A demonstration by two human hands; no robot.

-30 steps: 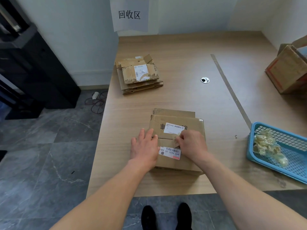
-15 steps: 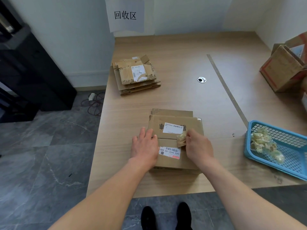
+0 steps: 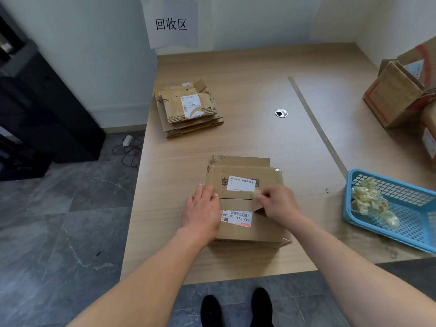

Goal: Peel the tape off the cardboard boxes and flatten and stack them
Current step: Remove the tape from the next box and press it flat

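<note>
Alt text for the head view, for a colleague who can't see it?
The left hand presses flat on a cardboard box while the right hand pinches a peeled tape strip at its top seam. Flattened boxes are stacked farther back left; a blue basket holding wadded tape sits right.

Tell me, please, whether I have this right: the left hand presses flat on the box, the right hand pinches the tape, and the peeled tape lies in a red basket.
Not quite: the head view shows the basket is blue, not red. The rest stands: left hand flat on the box, right hand pinching the tape.
</note>
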